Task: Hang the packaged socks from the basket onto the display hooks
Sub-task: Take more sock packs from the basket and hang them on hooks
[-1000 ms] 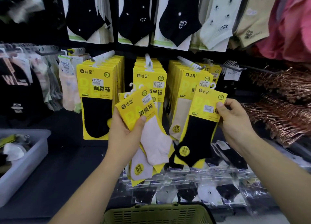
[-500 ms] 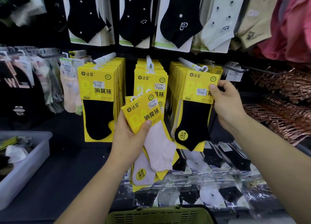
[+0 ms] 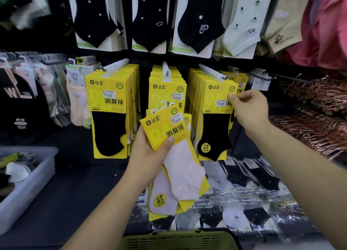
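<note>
My left hand (image 3: 150,156) grips a fanned stack of yellow sock packs (image 3: 174,156) with pale pink socks, held in front of the middle display hook (image 3: 166,69). My right hand (image 3: 247,109) pinches the upper right corner of a yellow pack with a black sock (image 3: 216,118), which hangs at the front of the right hook (image 3: 212,71). Another full row of yellow packs (image 3: 109,114) hangs on the left hook (image 3: 114,66). The green basket's rim (image 3: 178,240) shows at the bottom edge.
A grey plastic bin (image 3: 28,186) holding loose items stands at the left. Clear-bagged socks (image 3: 249,193) lie on the shelf below the hooks. Copper-coloured hangers (image 3: 315,114) are stacked at the right. Rows of black, white and beige socks (image 3: 197,24) hang above.
My right hand lifted the black-sock pack up and to the right hook, where it now hangs at the front. My left hand with the pink-sock stack rose slightly.
</note>
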